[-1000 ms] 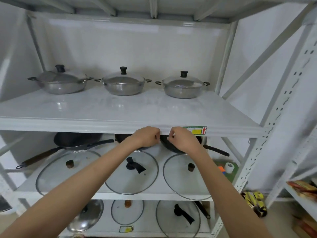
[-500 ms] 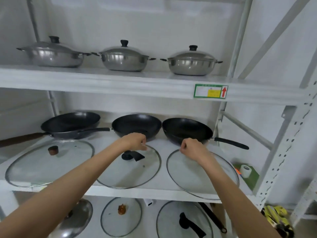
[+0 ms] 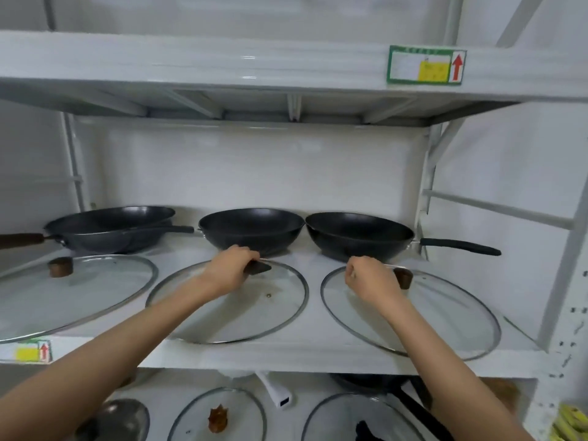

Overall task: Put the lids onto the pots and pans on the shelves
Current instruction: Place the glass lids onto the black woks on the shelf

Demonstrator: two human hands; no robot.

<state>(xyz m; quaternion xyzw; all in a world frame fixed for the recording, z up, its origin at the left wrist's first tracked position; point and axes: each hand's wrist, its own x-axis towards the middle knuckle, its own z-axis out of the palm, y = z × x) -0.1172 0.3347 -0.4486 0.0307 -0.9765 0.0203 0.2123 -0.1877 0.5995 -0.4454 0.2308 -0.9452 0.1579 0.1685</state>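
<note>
Three black woks stand at the back of the middle shelf (image 3: 318, 351): left wok (image 3: 108, 229), middle wok (image 3: 251, 229), right wok (image 3: 359, 233). In front of them three glass lids lie flat. The left lid (image 3: 73, 300) has a brown knob and nothing touches it. My left hand (image 3: 230, 272) is closed over the black handle of the middle lid (image 3: 241, 313). On the right lid (image 3: 439, 316), my right hand (image 3: 370, 278) curls against the left side of the brown knob (image 3: 403, 277). Both lids still rest on the shelf.
The upper shelf's edge, with a green label (image 3: 426, 65), hangs close above the woks. Below lie a steel lid (image 3: 117, 421), two glass lids (image 3: 219, 418) (image 3: 359, 421) and a white object (image 3: 280, 396). The rack's upright (image 3: 563, 281) bounds the right side.
My view dropped from the top shelf to the middle one. Both hands came down from the upper shelf's edge and now sit on the handles of the middle and right lids.
</note>
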